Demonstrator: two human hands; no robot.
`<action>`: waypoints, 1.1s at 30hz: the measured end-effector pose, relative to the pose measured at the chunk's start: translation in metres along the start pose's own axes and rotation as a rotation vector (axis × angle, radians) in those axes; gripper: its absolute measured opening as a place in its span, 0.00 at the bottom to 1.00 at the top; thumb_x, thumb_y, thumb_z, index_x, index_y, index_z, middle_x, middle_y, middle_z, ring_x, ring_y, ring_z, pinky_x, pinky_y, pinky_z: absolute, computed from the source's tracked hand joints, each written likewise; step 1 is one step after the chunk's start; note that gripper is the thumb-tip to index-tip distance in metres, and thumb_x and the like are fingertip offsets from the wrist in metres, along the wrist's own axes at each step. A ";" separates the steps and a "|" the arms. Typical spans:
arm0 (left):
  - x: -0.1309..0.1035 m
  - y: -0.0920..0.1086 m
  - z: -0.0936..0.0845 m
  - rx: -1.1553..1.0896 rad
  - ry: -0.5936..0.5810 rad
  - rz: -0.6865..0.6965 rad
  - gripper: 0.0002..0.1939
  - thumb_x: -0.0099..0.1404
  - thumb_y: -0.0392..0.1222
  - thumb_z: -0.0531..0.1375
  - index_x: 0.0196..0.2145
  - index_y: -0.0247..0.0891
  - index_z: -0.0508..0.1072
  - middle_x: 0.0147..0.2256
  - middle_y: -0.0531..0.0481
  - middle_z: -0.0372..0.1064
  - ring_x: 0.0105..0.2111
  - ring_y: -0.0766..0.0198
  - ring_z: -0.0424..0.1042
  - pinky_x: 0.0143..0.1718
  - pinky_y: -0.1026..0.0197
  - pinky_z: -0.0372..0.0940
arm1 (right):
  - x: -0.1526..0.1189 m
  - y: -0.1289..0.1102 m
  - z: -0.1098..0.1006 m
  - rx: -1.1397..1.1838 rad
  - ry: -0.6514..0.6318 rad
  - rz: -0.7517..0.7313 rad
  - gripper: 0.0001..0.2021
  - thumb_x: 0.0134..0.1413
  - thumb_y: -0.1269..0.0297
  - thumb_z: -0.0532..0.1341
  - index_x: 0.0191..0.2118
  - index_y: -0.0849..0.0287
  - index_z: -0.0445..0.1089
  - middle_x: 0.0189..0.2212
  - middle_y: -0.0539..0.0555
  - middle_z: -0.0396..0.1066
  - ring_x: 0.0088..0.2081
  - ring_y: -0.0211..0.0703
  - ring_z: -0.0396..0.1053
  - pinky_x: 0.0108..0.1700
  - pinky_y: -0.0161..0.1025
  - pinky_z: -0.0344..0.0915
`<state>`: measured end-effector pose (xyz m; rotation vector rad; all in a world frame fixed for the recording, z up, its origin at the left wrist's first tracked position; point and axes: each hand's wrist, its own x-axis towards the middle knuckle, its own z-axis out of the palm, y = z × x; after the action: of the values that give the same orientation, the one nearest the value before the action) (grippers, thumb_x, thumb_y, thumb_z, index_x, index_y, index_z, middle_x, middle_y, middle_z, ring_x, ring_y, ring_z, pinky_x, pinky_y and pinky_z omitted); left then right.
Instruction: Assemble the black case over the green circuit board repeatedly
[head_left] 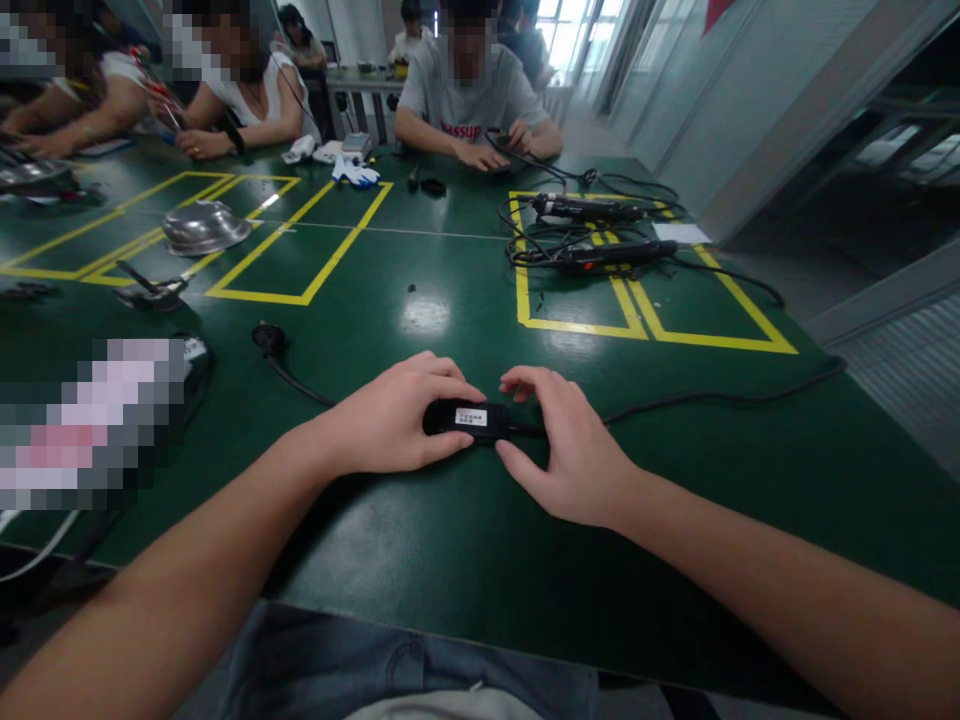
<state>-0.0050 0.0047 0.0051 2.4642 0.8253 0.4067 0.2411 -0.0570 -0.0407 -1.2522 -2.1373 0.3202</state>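
A black power adapter (480,419) with a white label lies on the green table in front of me. My left hand (405,415) is closed around its left part, thumb on the near side and fingers on the far side. Close to the adapter's right end, my right hand (574,445) has its thumb and fingers apart, curved around the black cable (528,430) without visibly gripping it. A second black cable (300,386) runs from under my left wrist to a plug (268,338) on the table. My palms hide parts of the adapter and cables.
Two black handheld tools (615,253) with tangled cords lie inside yellow tape lines (585,328) at right. A metal bowl (204,228), white-and-blue gloves (355,172) and a blurred box (97,420) are at left. Across the table, a person (469,100) handles a cord.
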 end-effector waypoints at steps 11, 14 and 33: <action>0.001 0.000 0.001 -0.001 -0.040 -0.024 0.17 0.70 0.44 0.69 0.56 0.41 0.83 0.43 0.47 0.76 0.44 0.56 0.76 0.50 0.54 0.69 | 0.002 0.002 0.002 -0.048 -0.051 -0.066 0.09 0.67 0.64 0.67 0.50 0.56 0.74 0.49 0.61 0.80 0.49 0.58 0.76 0.49 0.53 0.68; 0.001 0.000 0.002 -0.030 -0.052 -0.034 0.17 0.69 0.43 0.70 0.54 0.40 0.82 0.43 0.47 0.75 0.44 0.56 0.76 0.50 0.54 0.69 | 0.002 0.002 0.001 -0.053 -0.058 -0.069 0.10 0.67 0.64 0.67 0.51 0.57 0.74 0.49 0.62 0.81 0.49 0.58 0.76 0.49 0.53 0.68; 0.000 0.004 0.003 0.125 -0.039 0.001 0.16 0.71 0.44 0.69 0.55 0.39 0.83 0.43 0.45 0.76 0.45 0.53 0.75 0.47 0.54 0.67 | 0.003 0.002 0.000 -0.053 -0.067 -0.076 0.09 0.67 0.63 0.69 0.51 0.55 0.76 0.49 0.60 0.82 0.49 0.59 0.77 0.48 0.52 0.69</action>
<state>-0.0016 0.0006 0.0044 2.5787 0.8572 0.3144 0.2412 -0.0529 -0.0404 -1.2017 -2.2574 0.2786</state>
